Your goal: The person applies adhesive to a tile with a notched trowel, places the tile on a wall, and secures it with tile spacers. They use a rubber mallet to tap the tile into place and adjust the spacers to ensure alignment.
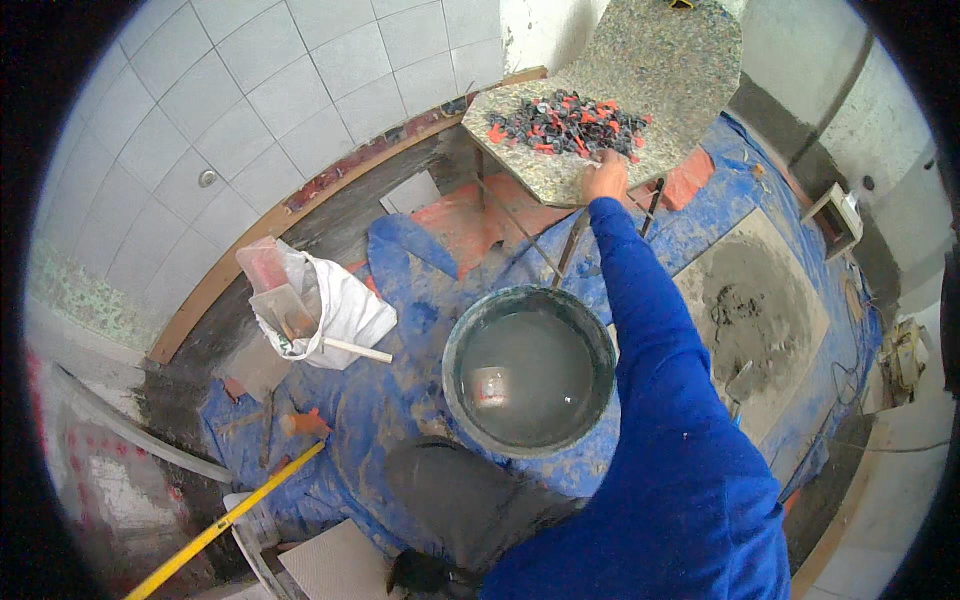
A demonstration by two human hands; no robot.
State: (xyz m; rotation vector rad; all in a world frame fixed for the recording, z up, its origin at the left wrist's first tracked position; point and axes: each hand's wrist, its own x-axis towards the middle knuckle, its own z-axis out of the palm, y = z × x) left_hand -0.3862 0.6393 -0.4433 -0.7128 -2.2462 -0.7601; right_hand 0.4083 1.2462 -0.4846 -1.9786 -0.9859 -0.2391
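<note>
My right hand [605, 180] picked, it seemed, at red-and-black plastic pieces [575, 124] on the speckled table [685, 75]; I couldn't tell whether its grip was closed. Lifting one called for pinching.

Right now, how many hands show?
1: the right hand, at the edge of the red and black pieces on the speckled slab. The left hand may be hidden.

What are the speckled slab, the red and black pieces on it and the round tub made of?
Slab: probably stone or terrazzo, smooth-looking, with speckled grain. Pieces: likely moulded plastic, in flat, even colours. Tub: dull, perhaps plastic or rubber; grime hides which.
</note>
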